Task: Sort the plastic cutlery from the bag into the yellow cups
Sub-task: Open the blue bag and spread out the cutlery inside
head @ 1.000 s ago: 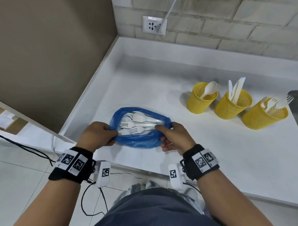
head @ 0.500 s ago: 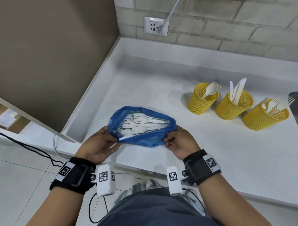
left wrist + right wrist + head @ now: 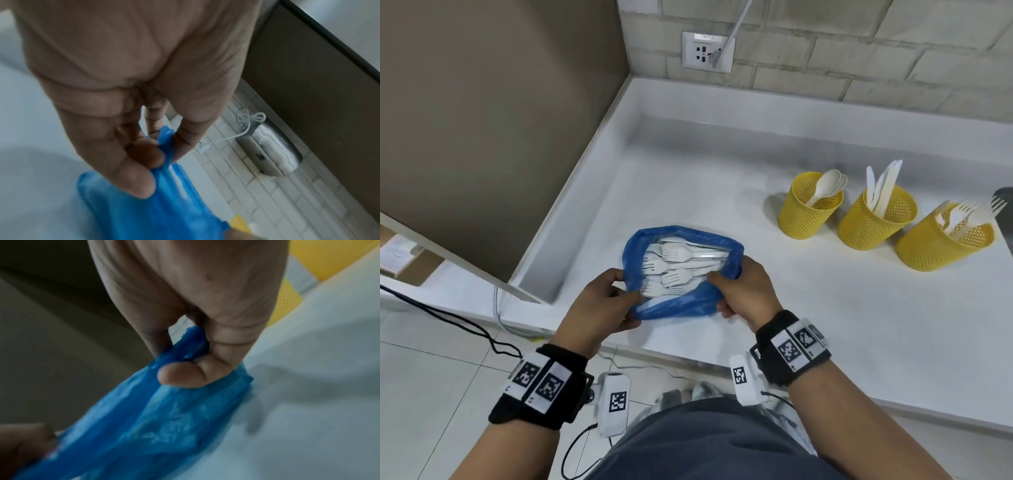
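Note:
A blue plastic bag (image 3: 674,306) lies near the front edge of the white counter (image 3: 825,308), its mouth spread wide, with several white plastic forks (image 3: 674,265) showing inside. My left hand (image 3: 602,301) pinches the bag's left rim between thumb and fingers (image 3: 144,152). My right hand (image 3: 743,291) pinches the right rim, thumb (image 3: 180,374) over the blue film (image 3: 164,418). Three yellow mesh cups stand at the right: the left cup (image 3: 808,205) has spoons, the middle cup (image 3: 873,219) has knives, the right cup (image 3: 941,240) has forks.
A brown panel (image 3: 500,120) walls off the counter's left side, and a brick wall with a socket (image 3: 705,51) and a white cable runs along the back. A dark object (image 3: 1005,198) shows at the right edge. Cables lie on the tiled floor (image 3: 431,377) below.
Both hands have shifted their hold on the bag's rim and pulled the mouth wider. The bag sits a little nearer the counter's front edge than before.

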Available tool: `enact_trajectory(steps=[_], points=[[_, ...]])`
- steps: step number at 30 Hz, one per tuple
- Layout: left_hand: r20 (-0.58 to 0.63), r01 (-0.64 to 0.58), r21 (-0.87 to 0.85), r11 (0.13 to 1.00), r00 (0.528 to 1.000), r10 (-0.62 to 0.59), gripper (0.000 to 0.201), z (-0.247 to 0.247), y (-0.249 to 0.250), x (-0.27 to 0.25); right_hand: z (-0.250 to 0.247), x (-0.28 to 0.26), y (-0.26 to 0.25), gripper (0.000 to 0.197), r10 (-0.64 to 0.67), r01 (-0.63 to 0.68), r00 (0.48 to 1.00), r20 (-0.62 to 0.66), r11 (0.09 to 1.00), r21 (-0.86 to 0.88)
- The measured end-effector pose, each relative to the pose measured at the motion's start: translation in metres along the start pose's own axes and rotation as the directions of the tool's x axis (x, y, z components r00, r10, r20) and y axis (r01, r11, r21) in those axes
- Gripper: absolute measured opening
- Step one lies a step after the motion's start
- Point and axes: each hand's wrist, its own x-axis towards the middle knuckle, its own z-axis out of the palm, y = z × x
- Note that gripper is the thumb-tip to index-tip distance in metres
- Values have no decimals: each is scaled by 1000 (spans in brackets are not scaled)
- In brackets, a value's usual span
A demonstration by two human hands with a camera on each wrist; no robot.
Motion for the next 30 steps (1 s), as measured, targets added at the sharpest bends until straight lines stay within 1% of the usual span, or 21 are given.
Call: enact_trajectory(steps=[1, 4, 6, 8, 10, 11, 12, 13, 14, 15, 16, 18, 19, 20, 21, 22, 23, 25, 26, 28, 30], points=[[20, -1, -51, 999, 1000, 2, 17, 0, 0, 0, 1, 2, 2, 14, 1, -1, 1000, -6, 998, 70], [33, -1, -217, 976, 999, 9, 14, -4, -3, 1, -1, 2, 7, 18, 24, -28, 1000, 16, 943, 333], [28, 27, -377, 926, 999, -18, 26, -6, -7, 5, -4, 0, 9, 24, 50, -85, 995, 81, 844, 530], [85, 121, -589, 799, 993, -88, 40, -4, -10, 9, -7, -1, 12, 36, 115, -194, 980, 160, 698, 689], [181, 239, -732, 639, 971, -155, 51, 3, -13, 10, -7, 0, 17, 50, 165, -296, 955, 246, 564, 771], [209, 275, -767, 580, 961, -181, 55, 6, -15, 11, -7, 1, 19, 56, 184, -323, 946, 266, 535, 780], [214, 295, -778, 554, 954, -207, 59, 9, -18, 13, -6, 0, 20, 59, 191, -334, 943, 274, 532, 778], [207, 304, -775, 555, 950, -232, 61, 11, -21, 14, -5, -1, 21, 61, 197, -332, 943, 267, 545, 770], [191, 300, -752, 588, 952, -241, 60, 13, -23, 13, -6, -4, 18, 59, 185, -315, 949, 255, 576, 754], [154, 277, -715, 642, 958, -242, 58, 13, -24, 13, -9, -6, 17, 55, 177, -285, 958, 224, 628, 724], [98, 234, -651, 722, 969, -226, 54, 11, -24, 12, -12, -8, 14, 49, 168, -245, 970, 179, 701, 670], [-64, 102, -453, 886, 987, -146, 41, 5, -20, 9, -20, -8, 12, 34, 128, -132, 991, 39, 885, 448], [-153, 40, -377, 925, 983, -105, 35, 1, -17, 10, -24, -5, 13, 26, 91, -72, 995, -43, 945, 320], [-233, -10, -331, 944, 970, -71, 30, -4, -15, 13, -27, -1, 14, 23, 41, -17, 993, -113, 978, 208], [-289, -49, -293, 955, 956, -40, 26, -9, -13, 18, -29, 2, 14, 27, -24, 42, 986, -164, 994, 103], [-319, -77, -224, 971, 948, 2, 25, -13, -10, 22, -30, 4, 12, 34, -101, 102, 977, -186, 995, -4], [-320, -94, -107, 990, 946, 56, 30, -15, -6, 28, -30, 7, 10, 38, -174, 155, 969, -176, 981, -117], [-254, -112, 168, 979, 955, 152, 47, -14, 6, 39, -25, 12, 3, 40, -289, 240, 951, -105, 911, -334], [-210, -124, 315, 941, 958, 197, 50, -11, 14, 44, -22, 15, 0, 38, -331, 276, 942, -62, 864, -421], [-151, -170, 559, 812, 941, 302, 43, 0, 26, 53, -14, 24, -4, 26, -380, 311, 925, -5, 765, -564], [-111, -208, 712, 671, 910, 400, 32, 8, 33, 63, -8, 32, -8, 17, -416, 334, 909, 14, 707, -623]])
